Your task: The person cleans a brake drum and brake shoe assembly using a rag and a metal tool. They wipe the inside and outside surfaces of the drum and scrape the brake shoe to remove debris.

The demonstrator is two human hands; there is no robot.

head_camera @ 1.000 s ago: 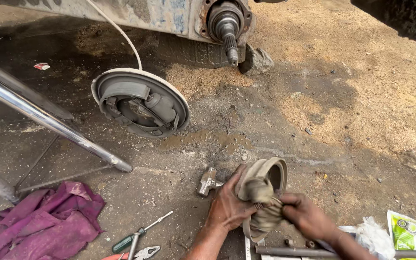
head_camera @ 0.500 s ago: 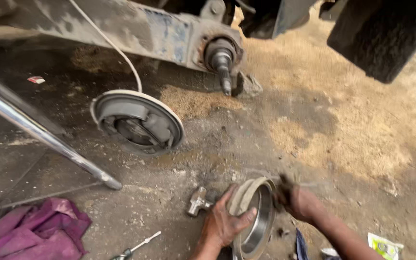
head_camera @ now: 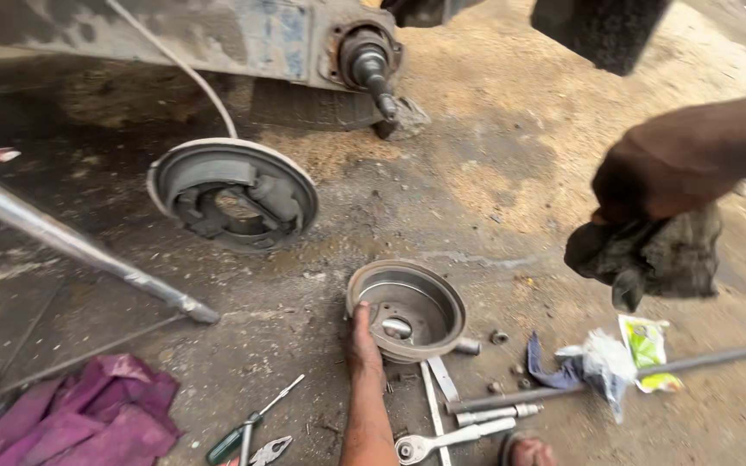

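Left hand [head_camera: 363,335] rests with flat fingers against the brake drum [head_camera: 407,309] rim; right hand [head_camera: 649,177] clutches a dirty rag [head_camera: 649,255]. A green-and-white packet [head_camera: 647,341] lies right of the drum.

Purple cloth [head_camera: 79,414] cut by bottom edge; pliers [head_camera: 271,450] too.

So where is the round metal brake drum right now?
In the head view, the round metal brake drum lies open side up on the dirt ground, low centre, with the left hand touching its left rim.
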